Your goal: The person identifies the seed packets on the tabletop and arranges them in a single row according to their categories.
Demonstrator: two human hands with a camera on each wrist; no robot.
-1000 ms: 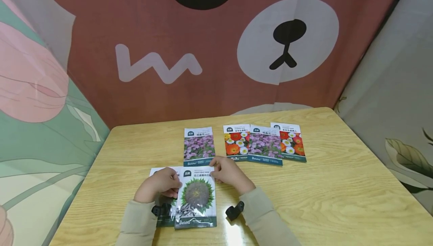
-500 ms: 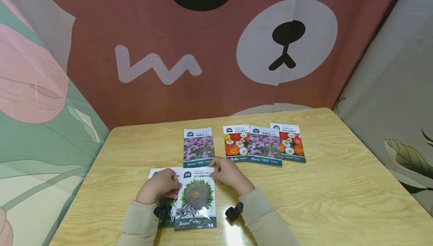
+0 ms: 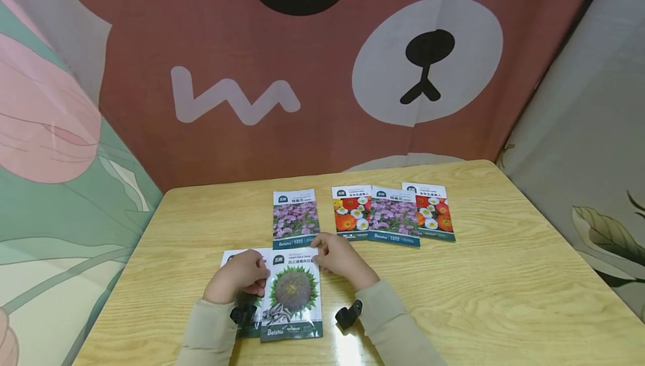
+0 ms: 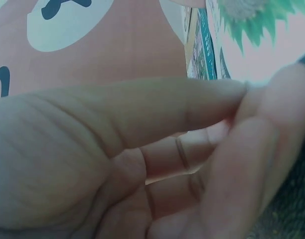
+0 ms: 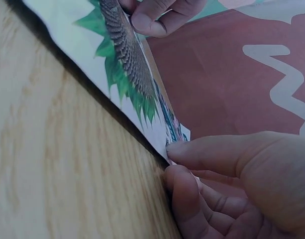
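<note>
A sunflower seed packet (image 3: 294, 293), white with a green band at its foot, lies in front of the person in the head view. My left hand (image 3: 240, 275) pinches its left edge between thumb and fingers, as the left wrist view also shows. At its upper right edge my right hand (image 3: 340, 258) pinches it with thumb and forefinger (image 5: 185, 199). Under the left hand is another seed packet (image 3: 248, 329), partly covered by the sunflower packet and the hand. Just behind, a purple-flower seed packet (image 3: 295, 217) lies flat.
Farther right on the wooden table (image 3: 484, 293) lie a poppy seed packet (image 3: 347, 220), an overlapping purple-flower packet (image 3: 394, 217) and another poppy packet (image 3: 438, 215). A printed curtain (image 3: 302, 148) hangs behind the table's back edge.
</note>
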